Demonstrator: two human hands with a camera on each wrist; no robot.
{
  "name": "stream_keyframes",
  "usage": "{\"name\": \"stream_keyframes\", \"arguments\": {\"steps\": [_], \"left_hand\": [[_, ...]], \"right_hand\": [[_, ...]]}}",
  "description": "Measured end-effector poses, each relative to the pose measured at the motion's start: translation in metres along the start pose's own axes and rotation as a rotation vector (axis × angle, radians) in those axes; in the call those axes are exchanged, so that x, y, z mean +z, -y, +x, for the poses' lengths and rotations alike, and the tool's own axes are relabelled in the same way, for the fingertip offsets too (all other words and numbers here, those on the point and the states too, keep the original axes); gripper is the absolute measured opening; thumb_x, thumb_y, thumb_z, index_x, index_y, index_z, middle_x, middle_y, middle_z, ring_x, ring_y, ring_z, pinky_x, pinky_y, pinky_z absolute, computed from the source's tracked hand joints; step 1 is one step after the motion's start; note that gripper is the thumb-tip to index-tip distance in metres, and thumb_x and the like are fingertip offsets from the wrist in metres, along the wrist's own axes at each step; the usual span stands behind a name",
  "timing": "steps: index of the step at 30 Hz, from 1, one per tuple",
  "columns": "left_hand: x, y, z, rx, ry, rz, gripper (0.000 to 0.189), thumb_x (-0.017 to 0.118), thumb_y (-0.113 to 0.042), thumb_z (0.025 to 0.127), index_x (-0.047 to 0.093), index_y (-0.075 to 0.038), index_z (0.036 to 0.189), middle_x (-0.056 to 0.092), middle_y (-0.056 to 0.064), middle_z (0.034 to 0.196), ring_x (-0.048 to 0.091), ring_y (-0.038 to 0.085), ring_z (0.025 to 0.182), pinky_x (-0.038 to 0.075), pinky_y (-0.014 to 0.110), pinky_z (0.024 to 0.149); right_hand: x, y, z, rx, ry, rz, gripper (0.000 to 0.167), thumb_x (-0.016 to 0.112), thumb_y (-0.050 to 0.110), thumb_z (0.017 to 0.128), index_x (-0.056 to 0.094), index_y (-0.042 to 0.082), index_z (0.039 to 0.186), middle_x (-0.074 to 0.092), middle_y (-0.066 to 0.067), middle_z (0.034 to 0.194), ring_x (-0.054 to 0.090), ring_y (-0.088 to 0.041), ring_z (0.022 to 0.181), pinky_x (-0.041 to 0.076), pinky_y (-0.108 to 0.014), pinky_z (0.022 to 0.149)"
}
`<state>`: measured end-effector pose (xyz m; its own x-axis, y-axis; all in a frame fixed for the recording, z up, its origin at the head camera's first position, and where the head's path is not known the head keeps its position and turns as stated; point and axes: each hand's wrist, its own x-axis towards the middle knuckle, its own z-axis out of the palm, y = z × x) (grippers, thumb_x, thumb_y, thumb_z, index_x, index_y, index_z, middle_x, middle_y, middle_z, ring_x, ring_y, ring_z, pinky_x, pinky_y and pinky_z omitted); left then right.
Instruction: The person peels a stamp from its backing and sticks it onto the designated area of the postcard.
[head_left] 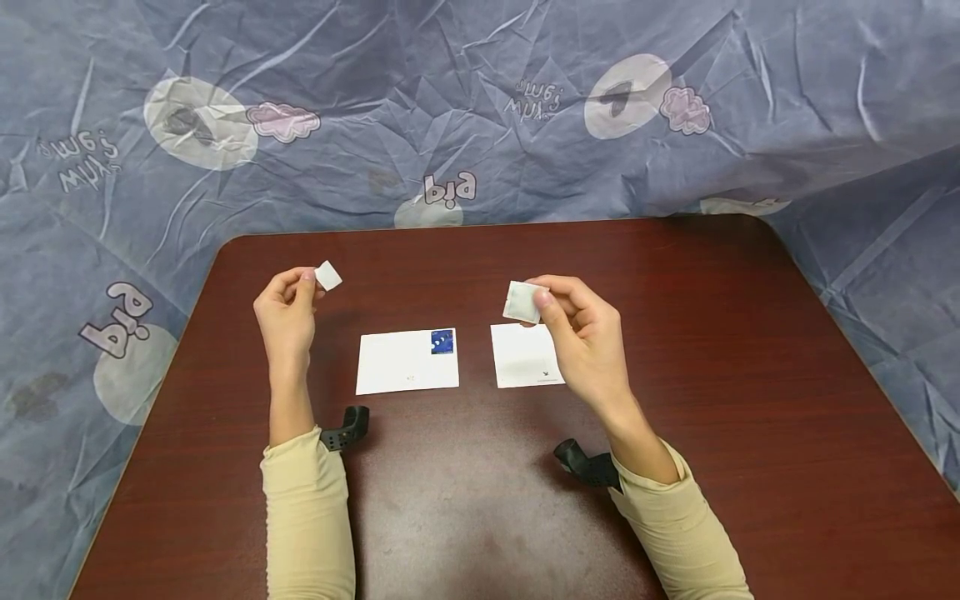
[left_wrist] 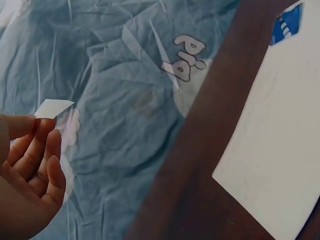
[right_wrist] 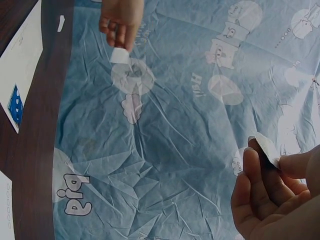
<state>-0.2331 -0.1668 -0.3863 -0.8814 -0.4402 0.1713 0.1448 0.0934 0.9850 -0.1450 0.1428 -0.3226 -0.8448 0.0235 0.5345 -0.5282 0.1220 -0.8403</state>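
Note:
My left hand [head_left: 287,312] is raised over the table's left side, pinching a small white piece of paper [head_left: 328,276] between thumb and fingertips. On the right, my right hand [head_left: 588,342] pinches a pale square stamp [head_left: 522,301], with its plain side towards the head camera. The stamp's edge looks finely notched in the right wrist view. A white envelope [head_left: 397,367] with a blue stamp [head_left: 442,342] at its upper right corner lies flat between the hands. Beneath my right hand lies a second white envelope [head_left: 521,358], its right part hidden by that hand.
A dark reddish-brown table [head_left: 465,492] carries both envelopes. Behind it hangs a wrinkled blue-grey printed sheet [head_left: 495,100]. In the right wrist view, a small white scrap [right_wrist: 61,23] shows near the table's edge. A black wrist camera [head_left: 348,429] sits by the left cuff.

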Motion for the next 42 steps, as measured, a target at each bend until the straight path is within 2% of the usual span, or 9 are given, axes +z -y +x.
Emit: {"name": "stream_keyframes", "arguments": {"steps": [11, 15, 20, 31, 42], "left_hand": [[-0.011, 0.029, 0.01, -0.109, -0.021, 0.012, 0.01, 0.061, -0.014, 0.094, 0.066, -0.006, 0.092, 0.063, -0.004, 0.07, 0.058, 0.011, 0.067, 0.04, 0.019, 0.056], [-0.013, 0.039, 0.013, -0.131, -0.02, 0.032, 0.013, 0.06, -0.014, 0.095, 0.066, -0.003, 0.096, 0.063, -0.004, 0.071, 0.059, 0.013, 0.069, 0.041, 0.02, 0.06], [-0.015, 0.049, 0.015, -0.137, -0.019, 0.076, 0.017, 0.058, -0.013, 0.096, 0.065, 0.002, 0.1, 0.063, -0.004, 0.072, 0.059, 0.012, 0.07, 0.043, 0.023, 0.066], [-0.022, 0.066, 0.018, -0.176, -0.018, 0.126, 0.021, 0.057, -0.013, 0.096, 0.064, 0.005, 0.106, 0.062, -0.006, 0.072, 0.058, 0.009, 0.069, 0.039, 0.018, 0.059], [-0.024, 0.072, 0.016, -0.177, -0.022, 0.17, 0.02, 0.057, -0.012, 0.096, 0.064, 0.004, 0.105, 0.061, -0.01, 0.07, 0.058, 0.006, 0.067, 0.042, 0.018, 0.061]], "right_hand": [[0.001, -0.001, 0.0, 0.0, 0.006, -0.008, 0.013, 0.054, -0.006, 0.093, 0.062, -0.012, 0.102, 0.065, -0.014, 0.074, 0.061, -0.014, 0.068, 0.048, -0.023, 0.062], [0.002, -0.001, 0.001, 0.005, -0.003, -0.012, 0.013, 0.055, -0.006, 0.093, 0.063, -0.011, 0.102, 0.065, -0.014, 0.074, 0.061, -0.014, 0.068, 0.048, -0.023, 0.062], [0.002, -0.001, 0.0, 0.004, -0.001, -0.015, 0.013, 0.055, -0.006, 0.093, 0.062, -0.012, 0.102, 0.065, -0.015, 0.073, 0.061, -0.014, 0.067, 0.048, -0.023, 0.061], [0.003, -0.002, 0.0, 0.002, 0.002, -0.013, 0.013, 0.055, -0.006, 0.093, 0.063, -0.011, 0.101, 0.065, -0.014, 0.073, 0.061, -0.014, 0.067, 0.047, -0.023, 0.061], [0.002, -0.001, 0.0, 0.008, -0.003, -0.001, 0.013, 0.055, -0.005, 0.093, 0.062, -0.012, 0.101, 0.065, -0.013, 0.075, 0.061, -0.014, 0.068, 0.048, -0.024, 0.063]]}}
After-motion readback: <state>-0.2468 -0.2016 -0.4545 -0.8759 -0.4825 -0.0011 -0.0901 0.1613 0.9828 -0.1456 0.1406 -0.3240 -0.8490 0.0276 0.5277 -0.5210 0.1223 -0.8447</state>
